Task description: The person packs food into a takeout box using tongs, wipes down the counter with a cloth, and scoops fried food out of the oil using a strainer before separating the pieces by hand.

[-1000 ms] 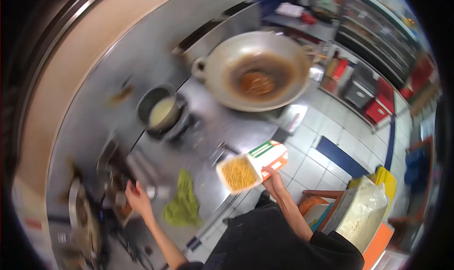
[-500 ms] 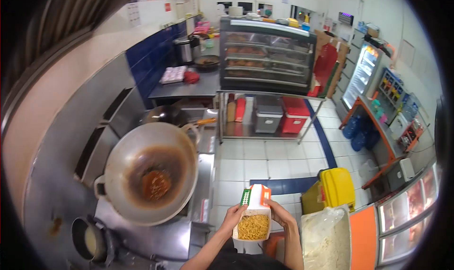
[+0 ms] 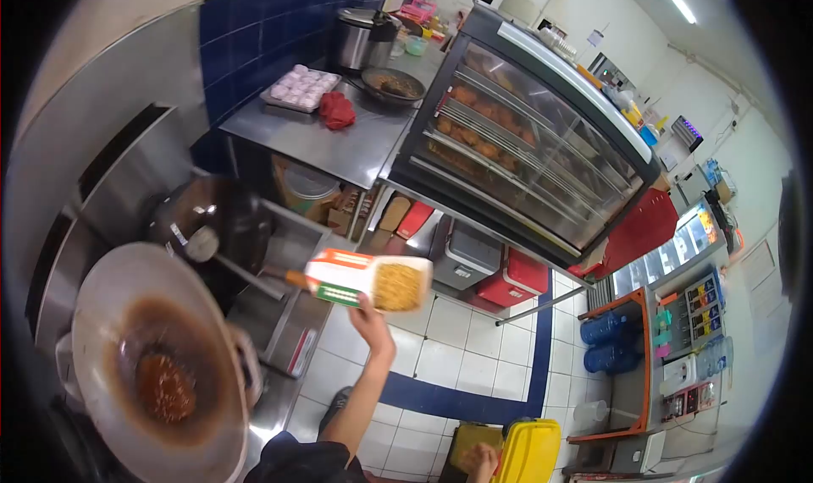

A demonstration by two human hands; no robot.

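My left hand [image 3: 369,323] grips a paper takeaway box [image 3: 342,276] from below, its fingers at the box's near side. The box is white with orange and green printing, lies tilted sideways, and is slightly blurred. Yellow noodles [image 3: 397,287] fill its open end, which points right. My right hand [image 3: 483,461] is low in the view, in front of the yellow bin, apart from the box; its fingers are blurred and partly cut off. A large wok [image 3: 110,314] with brown sauce [image 3: 166,388] in its bottom stands at the left.
Behind the wok sit a dark wok [image 3: 241,215] and a ladle [image 3: 202,244]. A steel table [image 3: 339,149] holds an egg tray [image 3: 298,88], a red cloth [image 3: 337,110] and a pan [image 3: 393,86]. A glass food warmer [image 3: 525,136] stands ahead. A yellow-lidded bin [image 3: 531,452] is at lower right.
The view has turned and tilted left. My left hand has carried the box of noodles forward and left, toward the stove and display. My right hand has let go of the box.
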